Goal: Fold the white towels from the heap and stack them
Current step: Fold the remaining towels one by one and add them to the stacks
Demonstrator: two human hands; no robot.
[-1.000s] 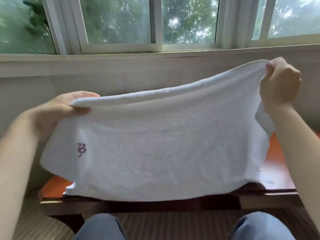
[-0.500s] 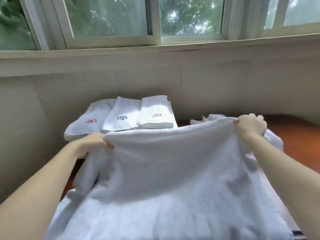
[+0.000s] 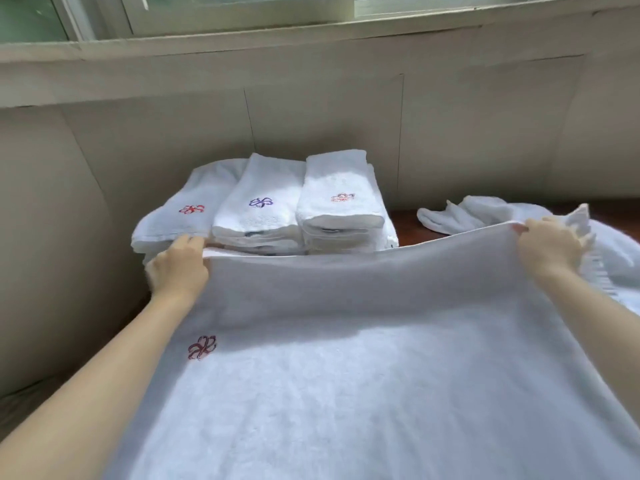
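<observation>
A large white towel [image 3: 363, 368] with a red flower emblem near its left side lies spread out in front of me. My left hand [image 3: 180, 268] pinches its far left corner and my right hand [image 3: 549, 247] pinches its far right corner, holding the far edge stretched. Behind that edge stand stacks of folded white towels [image 3: 266, 209], side by side, with red, purple and orange emblems on top. A heap of unfolded white towels [image 3: 485, 213] lies at the right, partly hidden behind my right hand and the spread towel.
A strip of reddish-brown table top [image 3: 408, 226] shows between the stacks and the heap. A pale wall [image 3: 311, 116] rises just behind the towels, with a window sill [image 3: 242, 36] above it.
The towel, held up in the air before, has come down and been spread flat toward the stacks. Both hands moved forward and down with its far corners, and the view tilted down.
</observation>
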